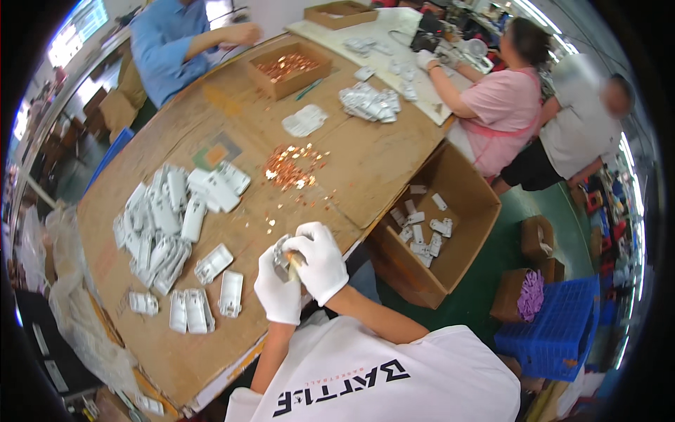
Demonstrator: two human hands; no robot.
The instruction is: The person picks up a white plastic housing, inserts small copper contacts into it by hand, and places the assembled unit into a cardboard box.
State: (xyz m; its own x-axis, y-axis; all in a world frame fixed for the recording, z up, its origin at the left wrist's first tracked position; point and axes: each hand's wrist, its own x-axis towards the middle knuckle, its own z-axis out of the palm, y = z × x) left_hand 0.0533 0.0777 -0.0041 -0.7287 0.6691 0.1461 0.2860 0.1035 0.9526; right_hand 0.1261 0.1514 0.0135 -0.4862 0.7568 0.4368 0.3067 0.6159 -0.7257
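A: What's lying at the far left?
B: Crumpled clear plastic (pixel 77 281) is hanging beside the left edge of the tabletop (pixel 151 352); whatever it is covering is hard to make out. Faint marks are showing near that edge, too blurred for me to read.

A: And farther right?
B: White housings (pixel 165 204) are lying heaped toward the left edge, the upper ones hiding many below. Coppery pieces (pixel 292 169) are lying loose around the tabletop's middle, and more are filling a cardboard box (pixel 306 83) near the far edge.

A: The hands?
B: Both are wearing white gloves. The left hand (pixel 278 292) and right hand (pixel 320 264) are closing around a small part (pixel 294 259) at the near edge. Fingers are covering most of it; only greyish and yellow-brown bits are showing.

A: Any writing?
B: Bold black lettering, with a smaller red line, is running across the white shirt (pixel 365 373), which the lower edge of view is cutting off.

A: Farthest right?
B: A carton (pixel 467 218) is standing just beside the near edge, toward the right corner, its wall hiding some of the white pieces (pixel 425 239) inside. Beyond, a blue crate (pixel 548 323) is standing, its contents unclear.
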